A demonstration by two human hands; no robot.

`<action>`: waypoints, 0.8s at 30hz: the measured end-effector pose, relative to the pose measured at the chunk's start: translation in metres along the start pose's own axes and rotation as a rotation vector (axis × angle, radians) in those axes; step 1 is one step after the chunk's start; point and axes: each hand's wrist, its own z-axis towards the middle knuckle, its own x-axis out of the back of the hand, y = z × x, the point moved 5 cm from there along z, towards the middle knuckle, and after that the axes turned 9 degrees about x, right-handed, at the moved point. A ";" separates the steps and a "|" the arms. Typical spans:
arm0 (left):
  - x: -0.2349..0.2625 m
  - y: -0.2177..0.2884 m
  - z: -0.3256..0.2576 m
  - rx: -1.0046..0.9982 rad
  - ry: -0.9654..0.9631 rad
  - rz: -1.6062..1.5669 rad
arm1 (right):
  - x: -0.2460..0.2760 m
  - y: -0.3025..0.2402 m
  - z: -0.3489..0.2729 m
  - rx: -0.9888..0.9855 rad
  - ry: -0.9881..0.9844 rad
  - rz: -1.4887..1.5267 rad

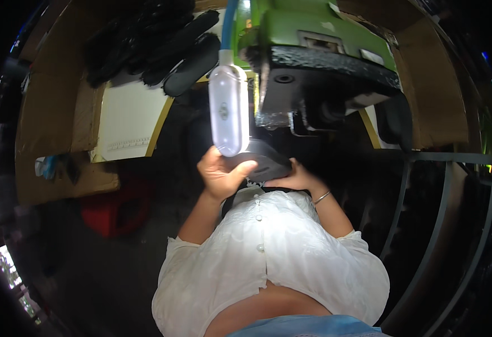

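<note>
Both hands are on a black shoe sole, held level in front of my body below the machine head. My left hand closes on its left end, with the thumb lying on top. Some of the left fingers are hidden behind the lit lamp. At the near right edge, my right hand grips the sole, its fingers pressed against the side. A bracelet circles the right wrist. Above the hands stands a green machine with a dark underside. Its working parts are dim and hard to make out.
A white lamp on a blue neck hangs just over my left hand. Several black soles lie heaped at the far left. Cardboard walls flank the machine. A red stool stands lower left; grey metal bars run along the right.
</note>
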 end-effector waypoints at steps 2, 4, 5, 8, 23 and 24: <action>-0.031 -0.004 0.001 0.002 -0.004 -0.118 | -0.006 0.000 -0.001 0.045 0.105 0.020; -0.052 -0.016 0.005 0.270 -0.028 -0.178 | -0.008 0.010 0.001 0.098 0.169 0.037; -0.059 -0.019 0.008 0.360 -0.097 -0.087 | -0.009 0.026 0.005 0.133 0.179 0.045; -0.070 -0.033 0.023 0.583 -0.246 0.180 | -0.017 0.029 0.014 0.220 0.203 0.184; -0.046 -0.030 0.017 0.472 -0.217 0.050 | 0.086 -0.003 -0.065 0.329 0.387 0.242; -0.044 -0.032 0.018 0.490 -0.222 0.066 | 0.090 -0.006 -0.065 0.432 0.405 0.338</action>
